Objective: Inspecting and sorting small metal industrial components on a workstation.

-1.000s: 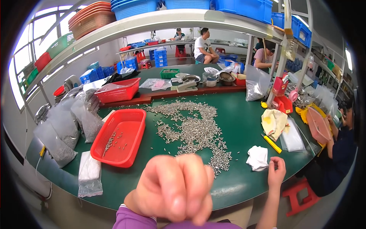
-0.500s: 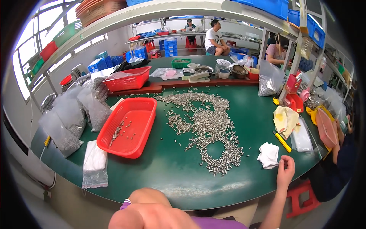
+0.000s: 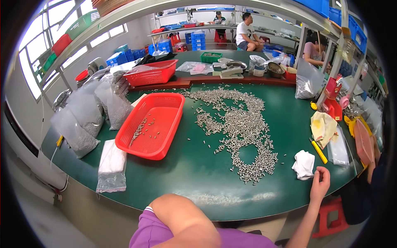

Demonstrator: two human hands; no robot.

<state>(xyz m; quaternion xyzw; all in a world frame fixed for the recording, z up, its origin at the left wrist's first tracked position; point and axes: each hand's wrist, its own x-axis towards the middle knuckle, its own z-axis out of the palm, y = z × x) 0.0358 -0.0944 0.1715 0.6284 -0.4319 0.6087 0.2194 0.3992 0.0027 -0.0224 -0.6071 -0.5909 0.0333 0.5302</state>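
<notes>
My right hand (image 3: 320, 184) rests at the right front edge of the table, fingers loosely bent with a small gap between them and nothing held. Just left of its fingertips lies a crumpled white cloth (image 3: 304, 165). My left arm (image 3: 182, 215) is folded across the bottom below a purple sleeve, and its hand does not show. Many small silvery metal pins (image 3: 240, 120) are spread in a loose heap over the green tabletop (image 3: 198, 173), with a bare ring-shaped gap near the front. Left of them, a red plastic basket (image 3: 173, 128) holds a few more pins.
Plastic bags of metal parts (image 3: 84, 107) crowd the left side, above a flat white packet (image 3: 111, 165). On the right are a yellow cutter (image 3: 319, 152), a stained cloth (image 3: 324, 128) and a clear bag (image 3: 339, 149). Another red basket (image 3: 153, 73) and scales (image 3: 231, 72) stand behind.
The whole view has shifted, so the table's things sit further right and higher. My left arm shows differently, with more purple sleeve visible. The right hand keeps its place beside the white cloth.
</notes>
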